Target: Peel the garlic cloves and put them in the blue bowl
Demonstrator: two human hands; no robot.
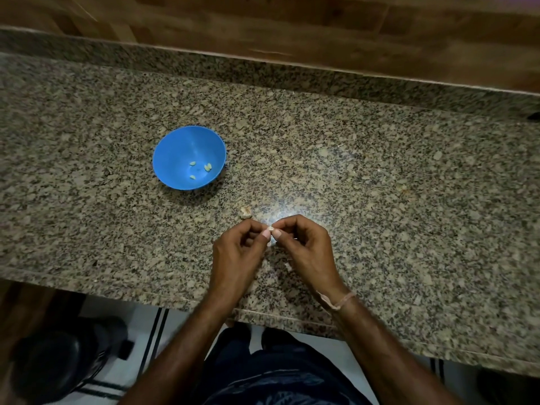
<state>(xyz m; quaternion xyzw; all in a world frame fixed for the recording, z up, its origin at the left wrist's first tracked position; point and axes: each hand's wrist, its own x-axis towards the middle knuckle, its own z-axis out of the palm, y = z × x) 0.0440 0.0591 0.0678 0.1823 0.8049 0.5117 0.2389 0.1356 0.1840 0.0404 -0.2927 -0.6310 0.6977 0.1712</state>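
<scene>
Both hands meet over the surface (380,171), left hand (238,252) and right hand (304,247) pinching one garlic clove (271,228) at the fingertips: better to hold it steady and strip skin gently before carrying it up-left to the blue bowl (178,147)

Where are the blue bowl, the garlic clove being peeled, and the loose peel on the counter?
blue bowl (172,153): head view, bare inner wall, left side.
garlic clove (271,228): head view, pale tip between both hands' fingertips.
loose peel (246,212): head view, middle of the scrap.
</scene>
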